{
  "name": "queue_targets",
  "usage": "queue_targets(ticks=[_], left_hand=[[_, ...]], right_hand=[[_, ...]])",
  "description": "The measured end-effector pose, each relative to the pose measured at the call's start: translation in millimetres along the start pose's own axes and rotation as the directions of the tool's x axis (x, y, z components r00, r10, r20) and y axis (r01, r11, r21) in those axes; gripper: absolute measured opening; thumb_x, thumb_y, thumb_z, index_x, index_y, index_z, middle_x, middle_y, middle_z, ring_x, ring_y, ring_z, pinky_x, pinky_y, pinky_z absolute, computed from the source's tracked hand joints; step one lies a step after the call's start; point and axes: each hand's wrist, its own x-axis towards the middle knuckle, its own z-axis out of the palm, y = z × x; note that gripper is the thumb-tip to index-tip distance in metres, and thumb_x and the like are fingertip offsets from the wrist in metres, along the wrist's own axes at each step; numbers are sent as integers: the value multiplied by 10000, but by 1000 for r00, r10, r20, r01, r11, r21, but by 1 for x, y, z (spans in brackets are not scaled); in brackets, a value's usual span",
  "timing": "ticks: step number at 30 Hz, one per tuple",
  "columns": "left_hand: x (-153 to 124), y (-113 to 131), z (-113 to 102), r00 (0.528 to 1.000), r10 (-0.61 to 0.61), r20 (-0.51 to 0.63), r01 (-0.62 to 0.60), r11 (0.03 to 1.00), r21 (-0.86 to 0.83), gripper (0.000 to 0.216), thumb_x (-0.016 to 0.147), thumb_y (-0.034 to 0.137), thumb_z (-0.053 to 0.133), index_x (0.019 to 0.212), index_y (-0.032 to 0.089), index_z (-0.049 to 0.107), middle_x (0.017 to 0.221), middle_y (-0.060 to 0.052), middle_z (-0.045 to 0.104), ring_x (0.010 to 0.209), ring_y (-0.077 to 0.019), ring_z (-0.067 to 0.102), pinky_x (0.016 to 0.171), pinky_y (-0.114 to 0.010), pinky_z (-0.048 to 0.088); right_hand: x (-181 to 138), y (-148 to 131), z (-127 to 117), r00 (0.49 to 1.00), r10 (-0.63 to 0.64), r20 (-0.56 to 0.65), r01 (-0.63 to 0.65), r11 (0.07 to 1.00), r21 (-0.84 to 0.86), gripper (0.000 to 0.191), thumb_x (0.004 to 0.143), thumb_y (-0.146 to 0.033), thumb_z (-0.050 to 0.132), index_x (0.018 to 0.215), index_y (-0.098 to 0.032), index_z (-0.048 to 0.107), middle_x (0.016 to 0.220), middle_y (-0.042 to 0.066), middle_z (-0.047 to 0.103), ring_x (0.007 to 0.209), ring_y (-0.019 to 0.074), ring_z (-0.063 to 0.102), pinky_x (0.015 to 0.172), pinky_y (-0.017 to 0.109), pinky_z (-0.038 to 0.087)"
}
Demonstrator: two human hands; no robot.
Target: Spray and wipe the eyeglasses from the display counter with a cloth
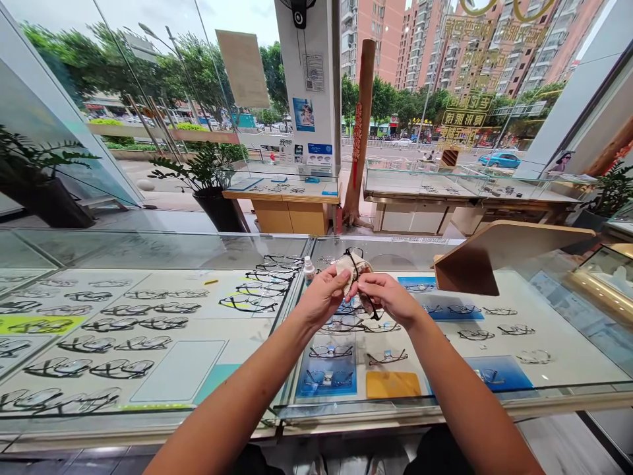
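Note:
Above the glass display case, both hands meet around a pair of dark-framed eyeglasses (353,262). My left hand (324,297) is closed on a pale beige cloth (364,265), which is bunched against the eyeglasses. Pinched fingers of my right hand (393,298) grip the eyeglasses by their frame; a dark temple arm hangs below those fingers. The cloth and fingers partly hide the lenses. Just left of my left hand, a small white spray bottle (309,269) stands on the glass.
Rows of eyeglasses (121,310) lie inside the glass case (247,422) under the hands. A brown angled stand (467,274) rises from the glass on the right. Beyond are a potted plant (217,204), a wooden post (363,119) and more display cases (420,185) by the windows.

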Motion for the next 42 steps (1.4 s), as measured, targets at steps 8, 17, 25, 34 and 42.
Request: queue_targets(ticks=[8, 17, 25, 34, 42], left_hand=[[-1, 4, 1, 988, 87, -129, -84, 996, 27, 480, 676, 476, 958, 821, 152, 635, 662, 31, 615, 496, -74, 491, 466, -212, 335], [2, 3, -4, 989, 127, -77, -119, 988, 101, 488, 796, 572, 852, 919, 139, 663, 710, 4, 641, 565, -92, 529, 532, -227, 406], [-1, -5, -3, 978, 175, -109, -154, 971, 181, 489, 806, 536, 857, 841, 197, 506, 639, 64, 562, 527, -78, 477, 531, -214, 359], [2, 0, -6, 982, 159, -102, -142, 977, 156, 567, 814, 709, 768, 935, 168, 644, 704, 20, 604, 608, -109, 509, 583, -238, 395], [0, 3, 3, 994, 96, 51, -98, 994, 38, 412, 859, 497, 831, 997, 160, 640, 648, 38, 590, 563, -102, 525, 593, -243, 436]], right_hand=[[1, 0, 5, 995, -62, 78, 68, 995, -71, 360, 943, -514, 693, 903, -167, 782, 852, 45, 724, 579, 101, 412, 555, 260, 351], [1, 3, 4, 998, -59, -3, 59, 998, -14, 356, 945, -509, 687, 900, -164, 762, 818, 54, 711, 561, 100, 386, 521, 264, 257], [5, 12, 7, 999, -42, 3, 42, 997, -64, 431, 932, -582, 674, 842, -167, 747, 620, 0, 577, 544, 115, 377, 520, 266, 259], [4, 6, 6, 996, -67, -52, 67, 998, -9, 390, 942, -535, 684, 821, -168, 741, 716, 34, 676, 564, 110, 424, 547, 263, 310], [5, 5, 7, 995, -85, -55, 89, 993, 75, 376, 934, -520, 699, 803, -169, 730, 791, 49, 731, 547, 93, 415, 545, 255, 313]])
